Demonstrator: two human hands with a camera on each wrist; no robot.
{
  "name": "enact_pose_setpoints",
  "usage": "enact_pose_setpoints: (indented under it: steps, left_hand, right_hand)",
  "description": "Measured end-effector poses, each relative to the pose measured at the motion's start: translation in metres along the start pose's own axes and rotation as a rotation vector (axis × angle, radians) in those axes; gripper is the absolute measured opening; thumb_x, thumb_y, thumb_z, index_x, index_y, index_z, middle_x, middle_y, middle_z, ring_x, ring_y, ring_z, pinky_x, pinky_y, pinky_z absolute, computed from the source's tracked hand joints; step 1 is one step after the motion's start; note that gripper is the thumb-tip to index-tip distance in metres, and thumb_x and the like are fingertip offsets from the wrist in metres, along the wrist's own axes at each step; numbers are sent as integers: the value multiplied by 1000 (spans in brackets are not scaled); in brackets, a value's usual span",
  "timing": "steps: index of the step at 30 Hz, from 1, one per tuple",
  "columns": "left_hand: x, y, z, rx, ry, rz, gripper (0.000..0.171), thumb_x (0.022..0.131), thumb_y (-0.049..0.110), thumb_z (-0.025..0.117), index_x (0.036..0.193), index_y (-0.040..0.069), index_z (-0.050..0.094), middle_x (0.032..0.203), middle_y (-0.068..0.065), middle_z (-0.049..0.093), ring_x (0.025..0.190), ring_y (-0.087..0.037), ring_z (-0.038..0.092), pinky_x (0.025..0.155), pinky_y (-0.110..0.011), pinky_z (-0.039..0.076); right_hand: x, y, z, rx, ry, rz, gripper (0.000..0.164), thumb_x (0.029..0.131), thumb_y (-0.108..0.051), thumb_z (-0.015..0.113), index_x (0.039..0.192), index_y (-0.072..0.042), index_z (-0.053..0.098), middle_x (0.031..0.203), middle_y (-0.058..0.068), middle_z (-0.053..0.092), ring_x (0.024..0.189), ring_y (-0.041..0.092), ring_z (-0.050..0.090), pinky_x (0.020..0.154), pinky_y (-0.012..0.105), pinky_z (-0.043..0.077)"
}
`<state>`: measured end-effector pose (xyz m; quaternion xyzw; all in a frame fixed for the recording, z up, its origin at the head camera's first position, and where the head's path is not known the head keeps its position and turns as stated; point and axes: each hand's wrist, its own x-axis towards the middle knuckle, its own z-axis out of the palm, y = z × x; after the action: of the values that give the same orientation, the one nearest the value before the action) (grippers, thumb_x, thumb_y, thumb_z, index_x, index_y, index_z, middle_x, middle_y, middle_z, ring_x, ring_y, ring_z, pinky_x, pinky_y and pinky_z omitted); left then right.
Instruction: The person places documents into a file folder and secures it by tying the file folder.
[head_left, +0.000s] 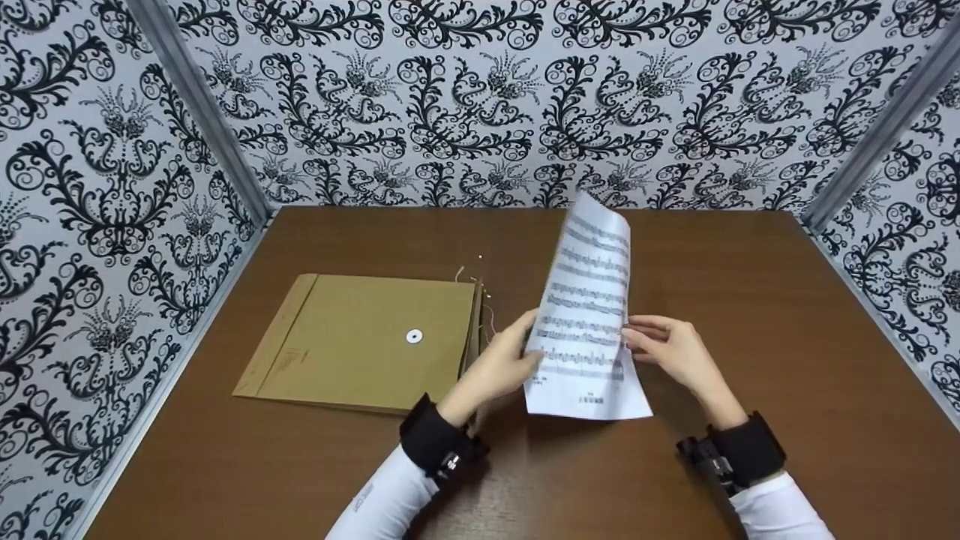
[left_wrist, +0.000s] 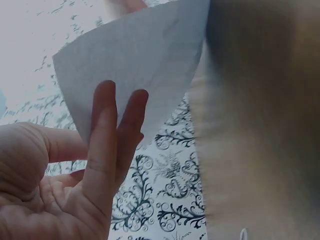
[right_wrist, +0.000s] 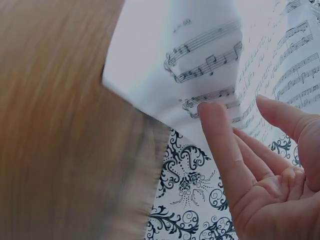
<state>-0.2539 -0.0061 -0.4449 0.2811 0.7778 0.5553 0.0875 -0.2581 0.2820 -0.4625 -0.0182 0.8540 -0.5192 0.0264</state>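
Note:
Printed sheet music (head_left: pixel 585 300) stands raised over the table's middle, curled lengthwise, with lines of notes facing the head camera. My left hand (head_left: pixel 504 366) holds its left edge, thumb on the printed front and fingers behind. In the left wrist view the left fingers (left_wrist: pixel 102 135) lie against the plain back of the paper (left_wrist: pixel 125 65). At the right edge is my right hand (head_left: pixel 671 351). The right wrist view shows its index finger (right_wrist: pixel 220 135) straight against a printed page (right_wrist: pixel 200 55), with the thumb (right_wrist: pixel 285 115) spread apart from it.
A brown kraft envelope (head_left: pixel 375 337) with a white button lies on the table (head_left: pixel 750 315), left of the paper. Thin string (head_left: pixel 489 315) trails from its right edge. Patterned walls (head_left: pixel 495 97) border the table's back and sides.

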Motion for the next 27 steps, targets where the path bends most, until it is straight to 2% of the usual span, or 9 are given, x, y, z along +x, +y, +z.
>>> enact_pose_setpoints:
  steps: [3, 6, 12, 14, 16, 18, 21, 23, 27]
  left_hand:
    - [1, 3, -10, -71, -29, -2, 65, 94, -14, 47, 156, 0, 35, 137, -28, 61, 109, -41, 71, 84, -35, 64]
    - [2, 6, -18, -120, -46, -31, 66, 93, -13, 48, 156, 0, 35, 137, -28, 60, 110, -40, 70, 84, -35, 64]
    - [1, 9, -27, -114, -78, -63, 63, 94, -12, 49, 155, 0, 36, 135, -27, 61, 110, -38, 70, 84, -35, 63]
    - [0, 9, -28, -98, -87, -66, 62, 95, -11, 50, 155, -1, 36, 134, -28, 62, 109, -37, 70, 84, -35, 62]
    - [0, 9, -29, -94, -92, -76, 62, 94, -11, 50, 154, -1, 37, 133, -28, 62, 107, -37, 71, 84, -35, 63]
    - [0, 8, -30, -96, -90, -85, 63, 94, -11, 50, 154, -1, 37, 133, -27, 63, 106, -36, 71, 84, -35, 63]
    - [0, 7, -30, -103, -86, -93, 64, 92, -12, 50, 154, -1, 38, 132, -28, 63, 104, -35, 71, 83, -36, 63]
    - [0, 6, -31, -97, -84, -98, 64, 92, -13, 50, 154, -1, 38, 133, -28, 63, 104, -35, 71, 83, -35, 63]
    - [0, 4, -31, -62, -91, -110, 63, 92, -12, 52, 153, -2, 39, 133, -27, 63, 104, -32, 70, 84, -33, 62]
  right_hand:
    - [1, 2, -2, -31, 12, 0, 54, 102, -25, 63, 141, 11, 53, 138, 34, 60, 122, 43, 67, 89, 33, 63]
    - [3, 2, -5, -39, 16, 15, 57, 103, -29, 61, 143, 11, 52, 140, 34, 58, 123, 41, 66, 91, 32, 62]
    - [3, -1, -11, 60, -29, 78, 66, 104, -37, 58, 148, 11, 45, 142, 36, 56, 106, 16, 74, 91, 30, 62]
    - [3, -2, -12, 89, -40, 94, 68, 104, -38, 58, 149, 10, 43, 138, 35, 60, 100, 10, 74, 88, 28, 62]
    - [4, -2, -13, 106, -31, 110, 67, 103, -39, 60, 147, 9, 45, 127, 26, 70, 92, 6, 74, 85, 26, 63]
    - [5, -1, -14, 118, -9, 128, 66, 101, -40, 62, 144, 8, 48, 112, 10, 77, 86, 4, 74, 80, 24, 63]
    - [5, 0, -15, 122, 38, 150, 62, 99, -40, 65, 138, 6, 50, 91, -13, 75, 79, 1, 72, 74, 21, 61]
    - [4, 1, -17, 124, 55, 152, 60, 99, -39, 67, 136, 5, 50, 83, -19, 73, 76, 0, 71, 71, 21, 60]
    - [2, -1, -19, 143, 46, 123, 58, 99, -36, 67, 135, 5, 50, 79, -20, 73, 75, 1, 71, 69, 21, 59]
